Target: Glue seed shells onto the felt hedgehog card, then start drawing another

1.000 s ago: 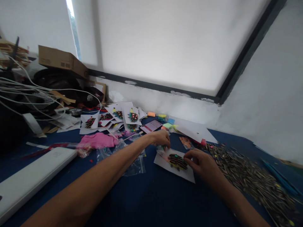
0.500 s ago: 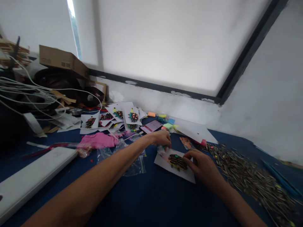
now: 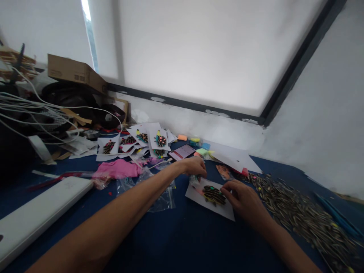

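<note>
A white card (image 3: 196,197) lies on the blue table, bearing a hedgehog-like figure (image 3: 213,195) of striped sunflower seeds over yellowish clay, with a green dot on top. My right hand (image 3: 244,197) reaches in from the right, thumb and fingertips pinched together at the figure's right edge; whatever is between them is too small to tell. Over the card's upper left corner, my left hand (image 3: 196,167) has its fingers curled down onto a small bundle of clear plastic with a hint of teal (image 3: 194,179). Its fingertips are partly hidden.
A large heap of sunflower seeds (image 3: 295,208) spreads on the right. Finished-looking seed cards (image 3: 159,141), a phone (image 3: 182,152) and coloured clay blocks (image 3: 202,151) lie at the back. Left are pink clay (image 3: 118,169), clear bags (image 3: 163,201), a white power-strip-like bar (image 3: 48,212) and cables (image 3: 36,102).
My right fingertips have shifted slightly right along the seed figure, showing a little more of it. The left hand and the card stay almost still.
</note>
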A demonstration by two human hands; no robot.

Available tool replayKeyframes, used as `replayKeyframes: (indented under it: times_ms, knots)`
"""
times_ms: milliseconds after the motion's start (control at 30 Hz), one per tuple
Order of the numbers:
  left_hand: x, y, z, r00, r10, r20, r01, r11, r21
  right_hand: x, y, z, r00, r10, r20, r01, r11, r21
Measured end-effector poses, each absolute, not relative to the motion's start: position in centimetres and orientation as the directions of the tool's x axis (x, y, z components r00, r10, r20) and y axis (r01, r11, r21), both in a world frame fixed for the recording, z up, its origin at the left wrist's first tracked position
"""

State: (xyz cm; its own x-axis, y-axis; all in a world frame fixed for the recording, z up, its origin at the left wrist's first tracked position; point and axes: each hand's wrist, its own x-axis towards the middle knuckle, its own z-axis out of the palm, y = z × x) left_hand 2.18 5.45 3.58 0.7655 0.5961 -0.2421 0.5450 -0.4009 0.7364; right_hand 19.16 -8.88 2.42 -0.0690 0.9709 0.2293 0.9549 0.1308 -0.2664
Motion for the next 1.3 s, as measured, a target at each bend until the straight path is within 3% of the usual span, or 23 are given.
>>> replayKeyframes:
  times_ms: [167, 300, 400, 533, 667, 800, 1000, 1133, 1200, 1300]
  knots:
    - [2.1, 5.3, 3.8, 0.757, 0.611, -0.231, 0.521, -0.352, 0.778, 18.9, -9.1, 2.8, -0.048, 0.960, 0.274, 0.944, 0.134, -0.303]
    - [2.1, 4.6, 4.4, 0.775, 0.620, -0.121, 0.338, -0.245, 0.909, 18.9, -9.0, 3.0, 0.023, 0.952, 0.304, 0.874, 0.129, -0.468]
    - [2.3, 4.1, 5.0, 0.835, 0.549, -0.019, 0.114, -0.140, 0.984, 18.7, -9.0, 3.3, 0.045, 0.969, 0.241, 0.767, 0.121, -0.631]
    - [2.8, 3.5, 5.4, 0.898, 0.425, 0.119, -0.112, -0.043, 0.993, 18.5, -9.0, 3.9, 0.095, 0.992, 0.082, 0.569, 0.013, -0.822]
    - [3.3, 3.2, 5.5, 0.857, 0.477, 0.196, -0.176, -0.086, 0.981, 18.8, -9.0, 4.3, 0.147, 0.989, 0.018, 0.378, -0.039, -0.925]
    - [3.5, 2.9, 5.5, 0.768, 0.600, 0.223, -0.175, -0.138, 0.975, 18.8, -9.0, 4.5, 0.155, 0.987, 0.033, 0.402, -0.033, -0.915]
    - [3.2, 2.8, 5.7, 0.770, 0.613, 0.177, -0.139, -0.109, 0.984, 18.7, -9.0, 4.4, 0.169, 0.980, 0.103, 0.467, 0.012, -0.884]
    - [2.8, 3.1, 5.4, 0.878, 0.473, 0.071, -0.069, -0.020, 0.997, 19.5, -8.8, 4.0, 0.244, 0.956, 0.161, 0.436, 0.040, -0.899]
    - [2.7, 3.2, 5.2, 0.919, 0.386, 0.087, -0.087, -0.016, 0.996, 19.7, -8.7, 4.0, 0.271, 0.944, 0.189, 0.436, 0.055, -0.898]
    - [2.6, 3.4, 5.0, 0.929, 0.355, 0.102, -0.091, -0.047, 0.995, 19.7, -8.8, 4.3, 0.292, 0.926, 0.239, 0.469, 0.079, -0.879]
